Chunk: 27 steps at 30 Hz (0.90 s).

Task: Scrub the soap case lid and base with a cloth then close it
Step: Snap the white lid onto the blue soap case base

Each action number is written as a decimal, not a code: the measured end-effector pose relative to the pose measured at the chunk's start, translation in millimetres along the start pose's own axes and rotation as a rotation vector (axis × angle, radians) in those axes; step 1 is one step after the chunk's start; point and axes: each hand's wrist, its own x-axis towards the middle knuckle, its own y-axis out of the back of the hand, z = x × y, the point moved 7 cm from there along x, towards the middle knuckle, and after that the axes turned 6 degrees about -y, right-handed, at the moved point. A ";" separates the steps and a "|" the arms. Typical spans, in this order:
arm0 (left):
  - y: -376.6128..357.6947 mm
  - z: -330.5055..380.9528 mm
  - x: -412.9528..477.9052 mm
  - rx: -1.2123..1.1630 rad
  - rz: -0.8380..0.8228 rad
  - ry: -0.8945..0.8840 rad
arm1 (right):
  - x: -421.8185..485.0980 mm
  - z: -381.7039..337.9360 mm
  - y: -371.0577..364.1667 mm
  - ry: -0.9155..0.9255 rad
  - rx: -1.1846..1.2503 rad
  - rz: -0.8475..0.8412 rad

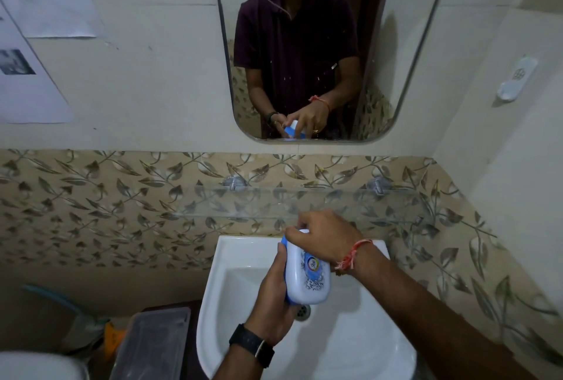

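Observation:
A white soap case (307,273) with a blue base edge and a printed label on its lid is held upright over the white sink (243,258). My left hand (275,294) grips its left side and bottom from below. My right hand (320,235) curls over the case's top end, fingers pressed on the lid edge. The lid sits against the base; I cannot tell whether it is fully shut. No cloth is visible.
The sink drain (302,310) lies just below the case. A glass shelf (304,197) runs along the tiled wall above the sink. A mirror (304,60) hangs higher up. A lidded plastic box (152,340) stands left of the sink.

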 end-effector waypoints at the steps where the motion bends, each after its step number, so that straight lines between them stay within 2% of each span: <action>1: 0.1 0.1 -1.0 0.009 0.005 -0.001 | -0.6 -0.2 -0.4 -0.002 0.005 -0.001; 11: -4.2 18.4 -9.5 0.192 0.033 -0.106 | -17.2 -6.9 7.1 0.053 0.091 0.110; 16: -0.2 21.9 -7.6 0.149 0.029 -0.128 | -21.5 -16.8 9.3 0.086 0.072 0.132; 20: 0.2 18.8 -13.7 0.151 0.006 -0.160 | -20.3 -11.1 23.6 0.053 0.222 0.190; 27: -4.7 16.8 -15.5 0.126 -0.014 -0.139 | -24.8 -12.3 17.8 0.122 0.137 0.166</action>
